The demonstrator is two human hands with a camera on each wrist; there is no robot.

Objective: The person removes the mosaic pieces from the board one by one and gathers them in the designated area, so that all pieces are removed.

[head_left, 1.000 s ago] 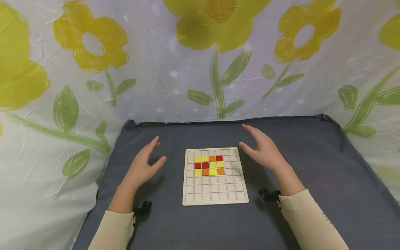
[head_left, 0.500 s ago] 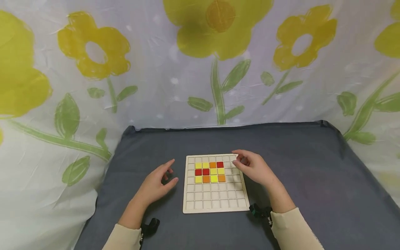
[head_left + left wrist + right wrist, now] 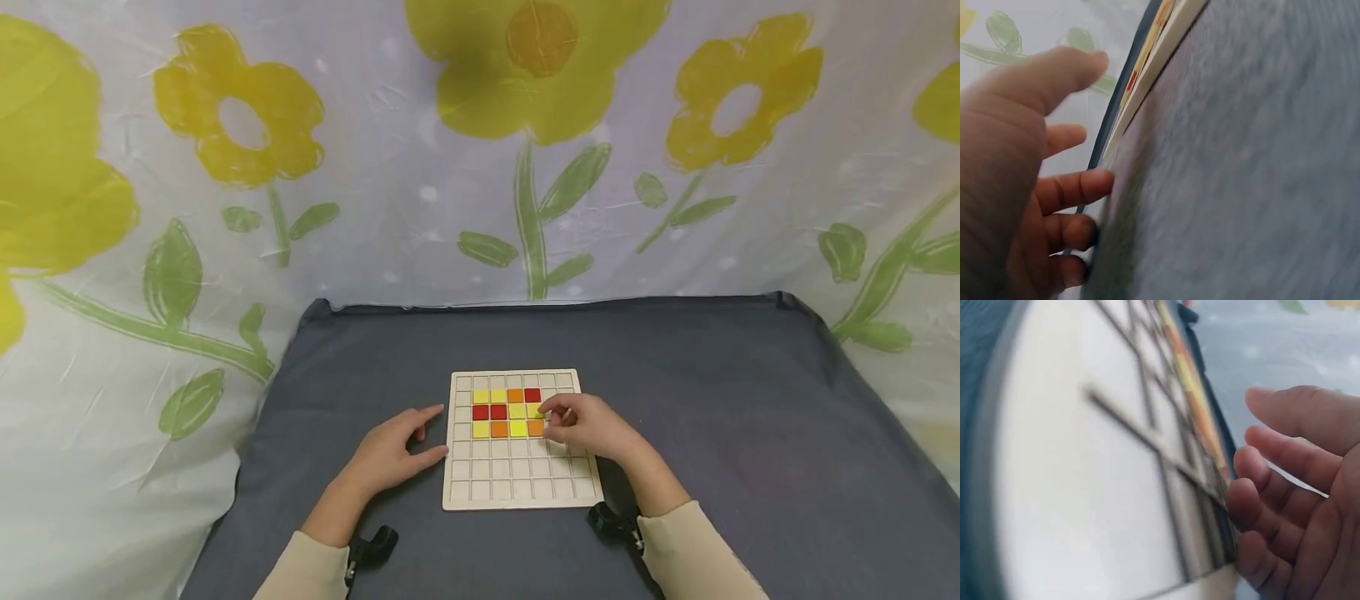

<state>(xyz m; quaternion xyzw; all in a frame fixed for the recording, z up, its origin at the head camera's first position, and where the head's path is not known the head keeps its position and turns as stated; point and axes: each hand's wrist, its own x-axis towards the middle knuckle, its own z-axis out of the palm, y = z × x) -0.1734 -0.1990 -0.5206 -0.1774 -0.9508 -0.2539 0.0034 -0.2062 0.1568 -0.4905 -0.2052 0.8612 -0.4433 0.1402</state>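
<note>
A square wooden grid board [image 3: 510, 468] lies flat on the dark cloth. Yellow tiles [image 3: 517, 428], red tiles [image 3: 480, 412] and orange tiles [image 3: 498, 429] fill a block of three rows in its upper part. My left hand [image 3: 381, 454] is at the board's left edge, thumb and index finger spread, their tips close to or touching the rim. Over the board's right side is my right hand [image 3: 588, 425], its thumb and index tips beside the rightmost tiles. In the right wrist view its fingers [image 3: 1254, 465] are loosely bent and apart, with nothing seen between them.
Dark grey cloth [image 3: 712, 400] covers the table around the board. A white curtain with yellow flowers [image 3: 517, 233] hangs behind and at both sides. A small black camera [image 3: 375, 546] sits at the left wrist, another camera [image 3: 606, 521] at the right.
Both hands have come inward and down to the board. The left now reaches its left edge, and the right has moved from beyond the upper right corner to beside the tiles.
</note>
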